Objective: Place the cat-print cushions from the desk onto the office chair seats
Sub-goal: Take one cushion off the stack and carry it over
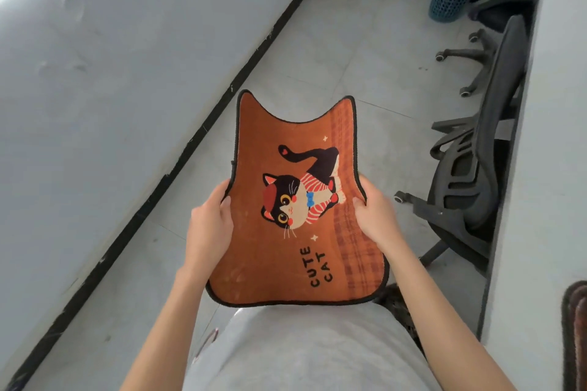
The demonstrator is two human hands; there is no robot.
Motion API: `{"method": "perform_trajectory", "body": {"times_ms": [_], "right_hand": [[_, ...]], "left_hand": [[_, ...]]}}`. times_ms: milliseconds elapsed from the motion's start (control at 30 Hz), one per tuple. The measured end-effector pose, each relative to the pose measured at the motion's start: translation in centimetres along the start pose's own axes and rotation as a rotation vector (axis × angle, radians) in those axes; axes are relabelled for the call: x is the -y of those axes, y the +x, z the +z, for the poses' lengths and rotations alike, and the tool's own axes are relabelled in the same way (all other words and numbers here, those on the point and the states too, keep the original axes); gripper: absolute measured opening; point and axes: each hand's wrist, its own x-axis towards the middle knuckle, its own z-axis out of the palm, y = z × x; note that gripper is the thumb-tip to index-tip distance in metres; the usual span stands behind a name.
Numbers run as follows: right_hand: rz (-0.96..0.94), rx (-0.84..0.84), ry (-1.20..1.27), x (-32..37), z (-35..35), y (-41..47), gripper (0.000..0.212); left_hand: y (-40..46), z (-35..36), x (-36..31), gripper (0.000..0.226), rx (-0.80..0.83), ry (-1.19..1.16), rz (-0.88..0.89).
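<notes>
Grey floor tiles (343, 51) fill the head view, with an office chair (470, 174) at 3 o'clock half hidden behind the white surface (546, 143). At centre, the left hand (209, 225) and right hand (376, 216) grip the orange cat-print cushion (295, 200) by its side edges, fingers tucked beneath. A second cushion (575, 336) is cut off at 4 o'clock.

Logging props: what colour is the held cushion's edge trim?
Black, on the orange cat-print cushion; clearest in the head view.

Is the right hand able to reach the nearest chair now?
Probably not yet. The right hand is busy gripping the cushion together with the left hand, and the chair stands off to the right, tucked against the desk.
</notes>
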Motion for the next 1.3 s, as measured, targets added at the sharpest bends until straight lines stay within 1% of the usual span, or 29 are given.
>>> {"method": "perform_trajectory", "body": {"times_ms": [200, 333, 400, 567, 700, 767, 900, 1033, 1100, 1200, 1300], "right_hand": [[-0.087, -0.044, -0.004, 6.8, -1.3, 14.2, 0.050], [-0.060, -0.124, 0.022, 9.4, -2.1, 24.2, 0.049], [-0.027, -0.178, 0.030, 10.5, -2.7, 29.2, 0.048], [0.151, -0.344, 0.081, 12.6, -5.3, 38.6, 0.047], [0.281, -0.454, 0.112, 12.6, -8.6, 43.9, 0.047], [0.339, -0.507, 0.137, 11.8, -10.6, 46.5, 0.047], [0.414, -0.552, 0.182, 9.1, -15.5, 53.8, 0.044], [0.437, -0.578, 0.170, 6.9, -23.4, 61.2, 0.048], [0.423, -0.611, 0.151, 6.1, -28.0, 64.1, 0.050], [0.398, -0.699, 0.111, 5.4, -34.7, 67.5, 0.051], [0.395, -0.812, 0.144, 4.4, -40.1, 69.5, 0.047]], "left_hand": [[13.7, -1.0, -2.8, 0.038, -0.071, -0.098, 0.005], [25.6, 0.0, -5.3, 0.036, -0.015, -0.144, 0.069], [32.2, 0.8, -7.4, 0.035, 0.042, -0.153, 0.133], [47.2, 3.0, -15.2, 0.037, 0.230, -0.081, 0.323], [55.9, 6.9, -21.9, 0.037, 0.402, -0.012, 0.470], [59.5, 9.7, -25.2, 0.037, 0.484, 0.008, 0.516], [66.0, 16.9, -31.6, 0.037, 0.569, 0.056, 0.611], [71.0, 23.3, -39.9, 0.037, 0.596, 0.081, 0.651], [72.7, 26.1, -44.6, 0.038, 0.605, 0.076, 0.703], [74.5, 30.0, -51.6, 0.039, 0.610, 0.056, 0.796], [75.5, 33.9, -58.0, 0.039, 0.642, 0.014, 0.899]]}}
